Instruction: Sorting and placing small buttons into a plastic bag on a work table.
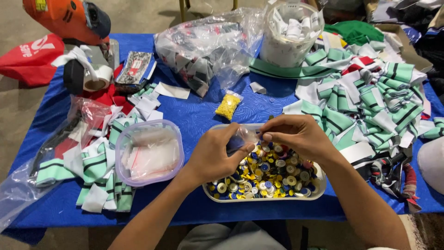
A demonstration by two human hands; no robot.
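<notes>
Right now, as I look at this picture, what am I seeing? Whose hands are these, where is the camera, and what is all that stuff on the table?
There is no machine here: a person works with bare hands, and a camera worn on the head looks down at them. The left hand and right hand together pinch a small clear plastic bag over a shallow tray full of mixed buttons. On the blue table also lie a lidded tub of small bags, a packet of yellow pieces, and heaps of green striped fabric pieces.
</notes>
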